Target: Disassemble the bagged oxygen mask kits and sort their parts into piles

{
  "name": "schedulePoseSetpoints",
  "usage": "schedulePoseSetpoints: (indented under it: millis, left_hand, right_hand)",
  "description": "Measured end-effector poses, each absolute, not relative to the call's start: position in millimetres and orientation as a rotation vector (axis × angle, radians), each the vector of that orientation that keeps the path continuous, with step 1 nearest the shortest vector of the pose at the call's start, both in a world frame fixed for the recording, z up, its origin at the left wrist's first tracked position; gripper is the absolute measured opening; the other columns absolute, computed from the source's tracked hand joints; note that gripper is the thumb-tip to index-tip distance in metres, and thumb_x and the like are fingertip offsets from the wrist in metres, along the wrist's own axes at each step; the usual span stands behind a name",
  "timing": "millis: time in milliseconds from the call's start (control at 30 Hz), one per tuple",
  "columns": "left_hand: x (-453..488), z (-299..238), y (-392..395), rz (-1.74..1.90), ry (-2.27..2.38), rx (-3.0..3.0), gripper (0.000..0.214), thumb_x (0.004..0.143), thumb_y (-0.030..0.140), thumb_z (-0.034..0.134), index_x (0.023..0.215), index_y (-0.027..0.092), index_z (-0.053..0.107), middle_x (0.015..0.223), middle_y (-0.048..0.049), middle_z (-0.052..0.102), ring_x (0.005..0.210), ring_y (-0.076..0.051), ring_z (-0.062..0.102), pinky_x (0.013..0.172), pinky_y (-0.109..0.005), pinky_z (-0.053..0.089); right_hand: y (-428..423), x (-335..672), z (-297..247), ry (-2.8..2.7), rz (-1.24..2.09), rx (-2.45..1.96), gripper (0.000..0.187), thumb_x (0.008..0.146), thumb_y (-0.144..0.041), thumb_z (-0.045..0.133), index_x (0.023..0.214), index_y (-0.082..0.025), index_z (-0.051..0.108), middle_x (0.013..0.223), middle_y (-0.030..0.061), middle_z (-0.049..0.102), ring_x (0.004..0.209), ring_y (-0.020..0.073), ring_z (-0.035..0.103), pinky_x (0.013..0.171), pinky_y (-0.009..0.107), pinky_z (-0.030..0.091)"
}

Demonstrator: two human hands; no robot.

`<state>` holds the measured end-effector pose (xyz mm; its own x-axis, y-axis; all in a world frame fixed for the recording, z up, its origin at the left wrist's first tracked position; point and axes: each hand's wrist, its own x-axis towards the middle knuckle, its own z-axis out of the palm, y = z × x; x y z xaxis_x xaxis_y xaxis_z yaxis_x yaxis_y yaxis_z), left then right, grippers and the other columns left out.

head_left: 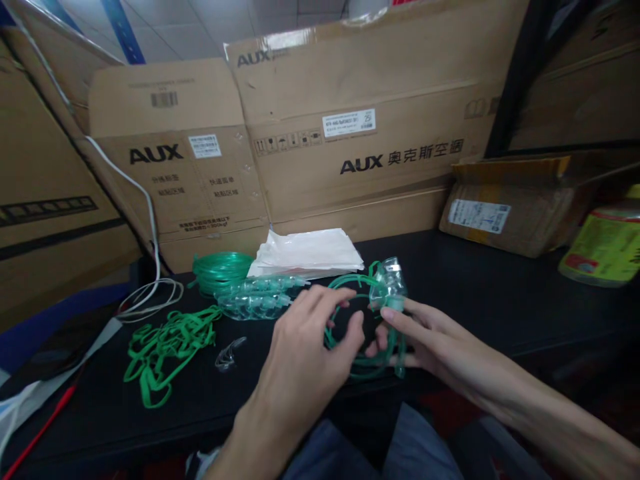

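A clear oxygen mask (386,277) with a green strap and a green connector stands upright in my right hand (417,327), whose thumb and fingers are closed on the connector. A coil of green tubing (370,363) hangs in loops beside the mask, between my two hands. My left hand (313,333) is at the left side of this coil, its thumb and forefinger apart. Some of its other fingers are hidden, and whether they touch the tubing is unclear. To the left lie a pile of clear green-tipped masks (257,300) and a tangle of green elastic straps (167,347).
More coiled green tubing (223,270) and a stack of white bags (310,253) lie at the back. Thin metal strips (229,355) are on the black table (480,293). Large cardboard boxes (310,180) wall the back. A small carton (500,207) and a yellow-labelled bottle (607,243) stand right.
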<state>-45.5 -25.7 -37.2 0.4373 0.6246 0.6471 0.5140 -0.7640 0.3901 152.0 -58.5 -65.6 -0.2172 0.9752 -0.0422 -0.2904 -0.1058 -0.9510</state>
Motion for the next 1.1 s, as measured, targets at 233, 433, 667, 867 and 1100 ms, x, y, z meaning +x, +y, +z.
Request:
schedulePoseSetpoints:
  millis: [233, 433, 667, 867, 1100]
  left_hand:
    - [-44.8, -20.3, 31.6, 0.685, 0.663, 2.543, 0.102, 0.076, 0.03, 0.081, 0.161, 0.023, 0.024, 0.164, -0.0141, 0.032, 0.15, -0.03, 0.034, 0.123, -0.049, 0.03]
    - [-33.3, -40.3, 46.7, 0.746, 0.744, 2.133, 0.073, 0.081, 0.029, 0.077, 0.148, 0.02, 0.047, 0.128, -0.0116, 0.068, 0.114, -0.027, 0.067, 0.095, -0.038, 0.054]
    - [-21.2, -57.4, 49.3, 0.668, 0.609, 1.58, 0.029, 0.079, 0.03, 0.08, 0.101, 0.013, 0.069, 0.092, -0.0049, 0.074, 0.082, -0.017, 0.07, 0.088, -0.034, 0.055]
    - [-16.5, -65.4, 49.2, 0.672, 0.586, 1.379, 0.054, 0.063, 0.033, 0.093, 0.107, 0.014, 0.067, 0.1, -0.0057, 0.074, 0.087, -0.017, 0.07, 0.091, -0.033, 0.053]
    - [-21.0, -73.3, 53.2, 0.765, 0.716, 1.746, 0.04, 0.077, 0.035, 0.08, 0.11, 0.016, 0.068, 0.092, -0.0048, 0.073, 0.082, -0.021, 0.068, 0.074, -0.029, 0.052]
  right_hand:
    - [-42.9, 160.9, -64.1, -1.289, 1.611, -0.82, 0.032, 0.089, -0.047, 0.073, 0.089, -0.018, 0.062, 0.07, -0.0043, 0.055, 0.068, 0.0136, 0.063, 0.086, 0.035, 0.053]
    - [-29.4, 155.2, -76.1, -1.136, 1.43, -0.793, 0.04, 0.086, -0.052, 0.074, 0.076, -0.018, 0.057, 0.069, -0.0038, 0.046, 0.062, 0.0106, 0.049, 0.066, 0.025, 0.05]
    - [-30.6, 147.5, -75.2, -1.051, 1.248, -0.906, 0.035, 0.084, -0.052, 0.076, 0.095, -0.019, 0.071, 0.089, 0.003, 0.07, 0.085, 0.0177, 0.066, 0.084, 0.03, 0.054]
    - [-29.7, 139.0, -78.4, -0.875, 1.456, -0.84, 0.026, 0.094, -0.037, 0.07, 0.115, -0.023, 0.07, 0.11, 0.006, 0.076, 0.099, 0.0194, 0.074, 0.096, 0.036, 0.057]
    - [-26.7, 133.1, -75.7, -0.682, 1.585, -0.799, 0.023, 0.099, -0.024, 0.062, 0.119, -0.015, 0.068, 0.105, 0.0113, 0.078, 0.087, 0.0221, 0.078, 0.093, 0.042, 0.062]
